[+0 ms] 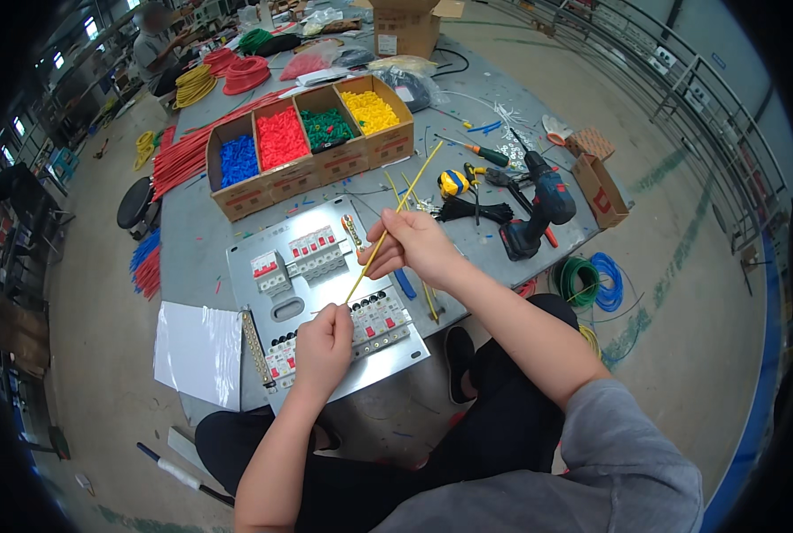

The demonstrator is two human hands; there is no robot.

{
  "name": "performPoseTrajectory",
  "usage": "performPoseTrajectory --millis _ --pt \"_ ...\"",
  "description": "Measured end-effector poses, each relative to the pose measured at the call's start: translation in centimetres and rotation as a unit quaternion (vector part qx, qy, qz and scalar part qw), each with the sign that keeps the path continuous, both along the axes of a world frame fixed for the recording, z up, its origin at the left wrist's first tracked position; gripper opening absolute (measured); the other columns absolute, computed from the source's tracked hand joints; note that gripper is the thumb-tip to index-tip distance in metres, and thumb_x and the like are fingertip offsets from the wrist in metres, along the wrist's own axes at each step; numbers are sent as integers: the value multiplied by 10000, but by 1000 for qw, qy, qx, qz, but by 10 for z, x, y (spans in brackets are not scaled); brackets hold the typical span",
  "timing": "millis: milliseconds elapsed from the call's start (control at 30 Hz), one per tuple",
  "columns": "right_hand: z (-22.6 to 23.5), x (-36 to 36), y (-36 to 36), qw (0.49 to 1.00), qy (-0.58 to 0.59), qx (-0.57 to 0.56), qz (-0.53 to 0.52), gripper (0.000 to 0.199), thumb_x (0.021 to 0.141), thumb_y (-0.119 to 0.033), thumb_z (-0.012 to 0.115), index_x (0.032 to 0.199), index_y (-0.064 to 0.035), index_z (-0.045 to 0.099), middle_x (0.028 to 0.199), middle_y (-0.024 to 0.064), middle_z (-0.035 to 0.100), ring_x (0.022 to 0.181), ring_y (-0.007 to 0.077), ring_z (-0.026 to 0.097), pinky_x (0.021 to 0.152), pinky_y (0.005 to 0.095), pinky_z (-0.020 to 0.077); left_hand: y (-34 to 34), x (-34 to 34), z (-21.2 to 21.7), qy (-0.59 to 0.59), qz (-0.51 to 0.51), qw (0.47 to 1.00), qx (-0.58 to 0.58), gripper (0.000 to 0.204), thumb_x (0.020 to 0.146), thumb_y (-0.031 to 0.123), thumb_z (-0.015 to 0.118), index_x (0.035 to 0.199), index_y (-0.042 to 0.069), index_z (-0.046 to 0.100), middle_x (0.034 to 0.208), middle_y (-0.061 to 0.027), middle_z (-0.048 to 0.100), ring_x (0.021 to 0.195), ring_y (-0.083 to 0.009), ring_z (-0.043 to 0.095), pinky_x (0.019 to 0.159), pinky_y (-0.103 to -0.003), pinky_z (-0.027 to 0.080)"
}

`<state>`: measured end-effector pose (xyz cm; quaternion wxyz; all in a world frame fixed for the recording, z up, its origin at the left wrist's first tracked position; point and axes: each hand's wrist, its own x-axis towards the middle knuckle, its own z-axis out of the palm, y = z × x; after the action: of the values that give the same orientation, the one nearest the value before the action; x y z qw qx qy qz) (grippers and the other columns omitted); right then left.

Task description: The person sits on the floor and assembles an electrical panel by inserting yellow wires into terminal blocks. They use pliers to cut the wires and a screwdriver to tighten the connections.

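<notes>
A grey short-sleeved shirt (610, 471) is worn (lower right), with black trousers (494, 417) and bare forearms.

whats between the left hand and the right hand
In the head view, a taut yellow wire spans from the left hand to the right hand; under it lies the metal panel with its breakers.

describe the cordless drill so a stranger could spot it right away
Start at the grey worktable and go to its right edge, past the row of cardboard boxes of coloured sleeves. The cordless drill lies there on its side, the only bulky blue-and-black power tool among thin screwdrivers and wires.
</notes>
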<state>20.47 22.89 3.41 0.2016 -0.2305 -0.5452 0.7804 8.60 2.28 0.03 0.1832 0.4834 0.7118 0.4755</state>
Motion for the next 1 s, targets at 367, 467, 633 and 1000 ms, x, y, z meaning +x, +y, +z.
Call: performPoseTrajectory --millis 367,467,633,1000 --pt "-7 3 1 996 28 -79 23 384 1131 -333 456 1184 35 552 994 237 736 880 335 778 771 406 671 6 4 -12 -289 -15 957 17 437 1102 268 500 705 93 449 516 13 343 442 -137 297 468 -310 246" --pt "-13 -1 -19 995 46 -29 82 264 1100 -231 549 1217 5 557 1000 189 732 899 310 775 797 382 666 4 -2 -2 -516 -72 854 1 471 1109 333 479 691 145 369 523 40 270 458 -110 217 467 -299 187" --pt "-20 -4 -29 994 73 -22 84 143 1081 -127 573 1178 -22 573 1009 166 739 900 269 776 793 350 660 3 -5 1 -574 -113 811 -2 488 1114 383 444 697 167 315 524 47 216 460 -103 187 467 -300 170" --pt "-16 1 -18 987 113 -3 113 436 1105 -408 506 1239 -1 585 951 194 739 835 281 774 741 373 656 1 2 3 -649 -140 748 4 451 1123 378 441 736 159 367 538 41 243 478 -96 201 479 -295 193"
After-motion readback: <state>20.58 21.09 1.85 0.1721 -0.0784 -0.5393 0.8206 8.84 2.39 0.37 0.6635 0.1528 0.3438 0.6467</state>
